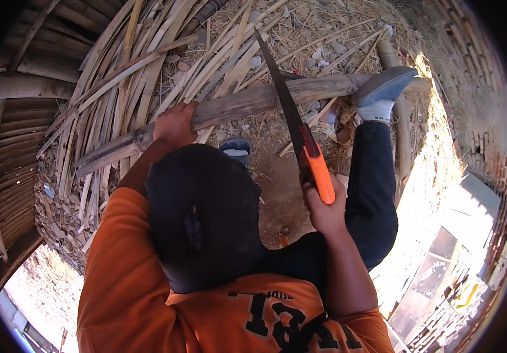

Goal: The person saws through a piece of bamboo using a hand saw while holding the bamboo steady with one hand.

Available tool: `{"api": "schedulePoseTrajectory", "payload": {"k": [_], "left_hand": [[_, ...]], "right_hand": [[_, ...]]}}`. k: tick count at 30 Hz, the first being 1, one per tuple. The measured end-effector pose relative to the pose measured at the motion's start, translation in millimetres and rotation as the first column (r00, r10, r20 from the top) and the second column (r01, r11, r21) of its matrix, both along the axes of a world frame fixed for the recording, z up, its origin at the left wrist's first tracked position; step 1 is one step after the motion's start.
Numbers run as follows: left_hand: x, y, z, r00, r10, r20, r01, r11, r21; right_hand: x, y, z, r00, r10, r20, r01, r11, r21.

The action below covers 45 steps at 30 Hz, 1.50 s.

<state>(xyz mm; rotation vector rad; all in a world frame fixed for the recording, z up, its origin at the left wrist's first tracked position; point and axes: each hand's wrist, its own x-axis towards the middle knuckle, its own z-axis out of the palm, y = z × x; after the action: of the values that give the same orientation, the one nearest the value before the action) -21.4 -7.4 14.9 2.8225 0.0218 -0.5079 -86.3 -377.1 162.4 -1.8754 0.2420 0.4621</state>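
A thick bamboo pole [238,107] lies slantwise in front of me, its left end looking split lengthwise. My left hand [174,125] is closed over the pole left of the middle, fingers bent round its far side. My right hand [326,205] is wrapped round the orange handle [319,175] of a handsaw [285,88]. The long dark blade points up and away from me, crossing the pole near its middle. Whether its teeth touch the bamboo, I cannot tell. Toward the pole's right end, my right shoe [385,85] presses on it.
Many split bamboo strips [133,76] are heaped at the far left. Another round pole [402,126] lies to the right, beneath the bamboo. My left shoe [235,148] stands just this side of the pole, on littered dirt. A slatted wall [15,153] rises left, a brick wall [482,65] right.
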Motion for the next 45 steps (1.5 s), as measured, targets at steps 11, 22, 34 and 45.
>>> {"api": "schedulePoseTrajectory", "payload": {"k": [11, 22, 34, 45], "left_hand": [[4, 1, 3, 1.000, -0.017, 0.000, 0.017, 1.000, 0.002], [8, 1, 13, 0.999, -0.005, -0.035, 0.005, 1.000, -0.021], [7, -4, 1, 1.000, -0.004, 0.026, 0.005, 0.999, -0.034], [-4, -3, 4, 0.999, 0.022, 0.032, -0.023, 1.000, 0.012]], "right_hand": [[-31, -24, 17, 0.999, 0.015, -0.030, -0.014, 1.000, 0.016], [29, 6, -16, 1.000, 0.009, 0.005, -0.009, 0.999, -0.031], [51, 8, -37, 1.000, 0.008, 0.012, -0.009, 0.999, 0.048], [-36, -28, 15, 1.000, 0.026, 0.006, -0.027, 0.999, 0.025]]}}
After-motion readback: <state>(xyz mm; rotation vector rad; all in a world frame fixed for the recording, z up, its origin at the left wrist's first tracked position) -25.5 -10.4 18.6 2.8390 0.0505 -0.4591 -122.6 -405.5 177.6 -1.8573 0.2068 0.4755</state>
